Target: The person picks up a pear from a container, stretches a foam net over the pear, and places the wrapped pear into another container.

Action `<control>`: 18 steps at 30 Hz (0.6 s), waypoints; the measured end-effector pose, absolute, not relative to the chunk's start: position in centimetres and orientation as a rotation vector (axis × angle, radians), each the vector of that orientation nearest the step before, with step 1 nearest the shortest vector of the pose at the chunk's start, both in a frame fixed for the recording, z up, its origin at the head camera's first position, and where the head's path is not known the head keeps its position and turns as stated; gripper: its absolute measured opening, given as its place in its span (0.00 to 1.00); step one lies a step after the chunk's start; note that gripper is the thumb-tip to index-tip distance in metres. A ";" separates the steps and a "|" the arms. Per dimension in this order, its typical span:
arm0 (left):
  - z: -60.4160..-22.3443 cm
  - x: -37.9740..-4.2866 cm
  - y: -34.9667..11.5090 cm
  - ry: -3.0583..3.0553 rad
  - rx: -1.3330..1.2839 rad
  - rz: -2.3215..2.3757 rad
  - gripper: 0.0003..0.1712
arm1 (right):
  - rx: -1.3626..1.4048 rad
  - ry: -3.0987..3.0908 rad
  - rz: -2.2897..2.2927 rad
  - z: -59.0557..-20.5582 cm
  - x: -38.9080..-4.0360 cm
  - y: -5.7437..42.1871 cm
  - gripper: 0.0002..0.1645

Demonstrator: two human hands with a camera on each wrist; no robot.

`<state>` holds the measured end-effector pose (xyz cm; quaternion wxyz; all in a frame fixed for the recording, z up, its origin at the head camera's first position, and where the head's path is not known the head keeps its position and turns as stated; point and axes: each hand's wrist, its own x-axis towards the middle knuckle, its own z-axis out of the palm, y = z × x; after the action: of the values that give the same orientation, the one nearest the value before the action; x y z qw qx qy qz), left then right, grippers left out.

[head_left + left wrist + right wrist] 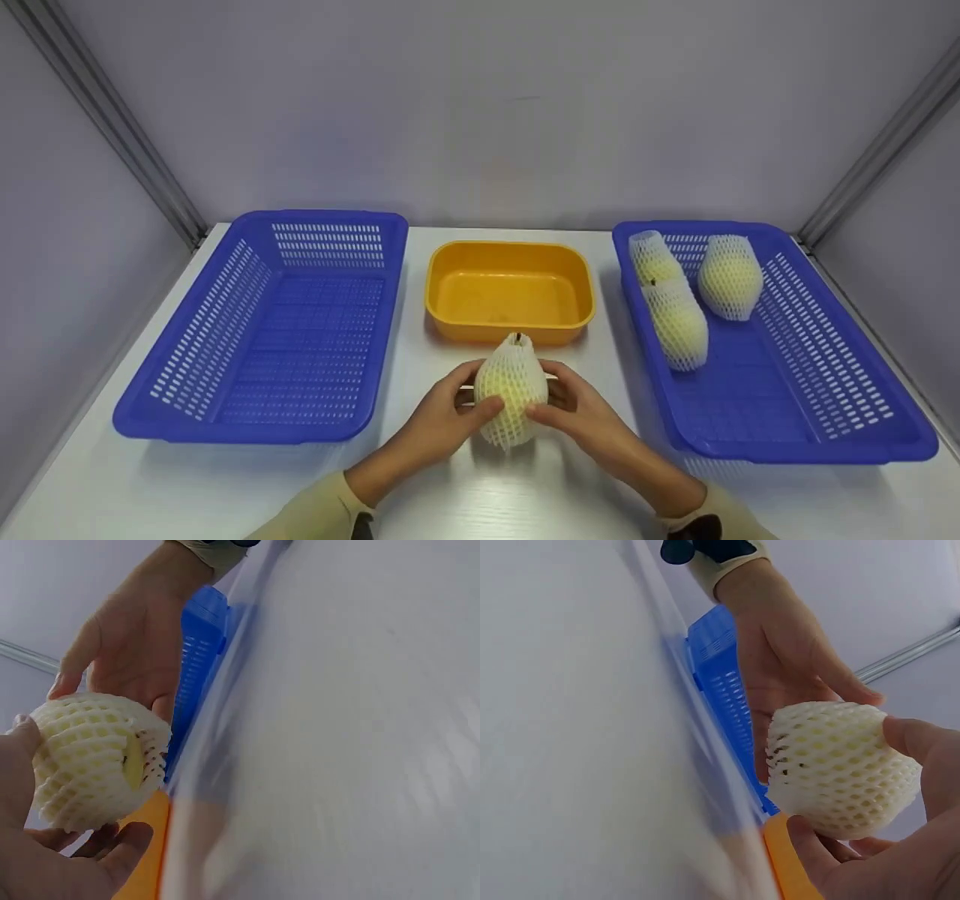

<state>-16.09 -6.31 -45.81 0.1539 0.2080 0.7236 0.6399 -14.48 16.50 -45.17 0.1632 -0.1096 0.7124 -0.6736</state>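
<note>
Both hands hold a yellow pear (511,390) wrapped in a white foam net, just in front of the orange tub. My left hand (446,416) grips its left side, thumb across the near face and fingers behind. From the other side my right hand (585,416) grips it the same way. The pear stands stem up, and a dark stem pokes out of the net's top. In the left wrist view the pear's bottom (133,759) shows through the net's open end. The net (844,765) covers the rest of the fruit in the right wrist view.
A blue basket (259,433) with nothing in it stands on the left. Behind the hands is an orange tub (510,330), its inside bare. The right blue basket (802,452) holds three netted pears, one being this pear (730,277). Walls enclose the white table (480,495).
</note>
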 end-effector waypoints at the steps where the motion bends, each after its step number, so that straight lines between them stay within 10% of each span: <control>1: -45.6 -16.1 -6.0 2.059 0.577 1.872 0.39 | -0.280 2.006 -1.963 -44.8 -14.4 16.4 0.42; 18: -42.4 -15.2 -3.2 2.042 0.497 2.246 0.44 | -0.260 2.035 -2.341 -41.6 -13.2 14.9 0.30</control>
<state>-15.19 -3.16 -42.36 0.0328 0.1614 0.6635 0.7298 -13.24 14.89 -41.57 0.0145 -0.0836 0.6536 -0.7520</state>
